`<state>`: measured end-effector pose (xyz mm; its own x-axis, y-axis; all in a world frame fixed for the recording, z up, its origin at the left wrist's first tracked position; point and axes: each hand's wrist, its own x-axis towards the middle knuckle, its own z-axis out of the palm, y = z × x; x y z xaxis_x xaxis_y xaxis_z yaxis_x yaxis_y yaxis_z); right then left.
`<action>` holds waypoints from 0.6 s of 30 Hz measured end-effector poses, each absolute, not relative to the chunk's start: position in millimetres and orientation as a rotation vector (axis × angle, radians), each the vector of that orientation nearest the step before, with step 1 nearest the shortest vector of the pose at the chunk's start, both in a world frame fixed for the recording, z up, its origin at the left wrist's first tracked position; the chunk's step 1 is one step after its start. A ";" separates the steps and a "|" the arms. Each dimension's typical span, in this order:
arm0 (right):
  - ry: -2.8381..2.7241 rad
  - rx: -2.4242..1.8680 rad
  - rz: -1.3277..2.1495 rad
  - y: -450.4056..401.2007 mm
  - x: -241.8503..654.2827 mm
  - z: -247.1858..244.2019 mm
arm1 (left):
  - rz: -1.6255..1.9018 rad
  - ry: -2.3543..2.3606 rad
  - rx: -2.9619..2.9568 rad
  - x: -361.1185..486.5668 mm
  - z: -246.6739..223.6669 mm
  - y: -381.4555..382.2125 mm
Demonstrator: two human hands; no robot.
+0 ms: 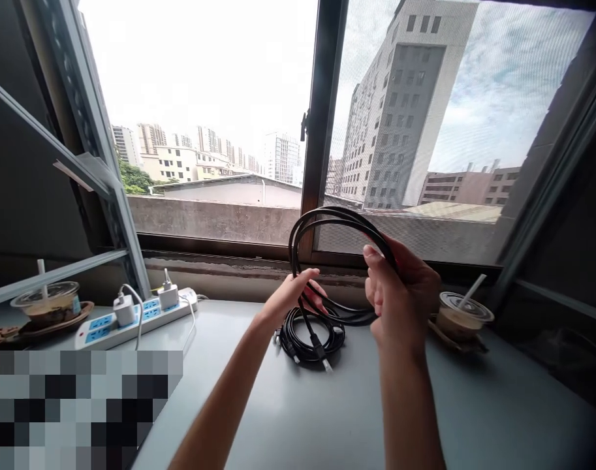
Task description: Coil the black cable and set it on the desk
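Observation:
A black cable (337, 215) hangs in loose loops above the table, in front of the window. My right hand (400, 281) is closed around the right side of the loops. At their left side, my left hand (300, 292) has its thumb and fingers around the cable. One cable end with a black plug (319, 348) and a pale tip dangles below my left hand. Behind and under it, a second coiled black cable (298, 356) lies on the table, with several plug ends around it.
On the table (327, 418), a white power strip (145, 320) with two chargers stands left. Lidded drink cups rest on trays at far left (50, 303) and right (461, 316). A metal frame (131, 241) rises at left by the window.

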<state>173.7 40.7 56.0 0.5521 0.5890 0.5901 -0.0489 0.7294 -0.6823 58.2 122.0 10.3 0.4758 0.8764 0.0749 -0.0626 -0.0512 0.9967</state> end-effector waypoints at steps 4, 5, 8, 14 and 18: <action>-0.941 -0.599 0.412 42.6 166.3 52.9 | 0.681 0.672 1.426 35.8 20.1 123.9; -0.930 -0.589 0.427 41.8 165.2 52.7 | 0.637 0.676 1.415 31.7 21.6 123.8; -0.890 -0.608 0.491 34.5 163.9 54.4 | 0.520 0.707 1.406 26.0 24.4 119.7; -0.951 -0.666 0.399 15.2 168.3 60.1 | 0.354 0.689 1.534 35.5 24.8 111.4; -1.046 -0.683 0.347 12.5 173.0 57.8 | 0.230 0.603 1.582 39.5 21.3 114.5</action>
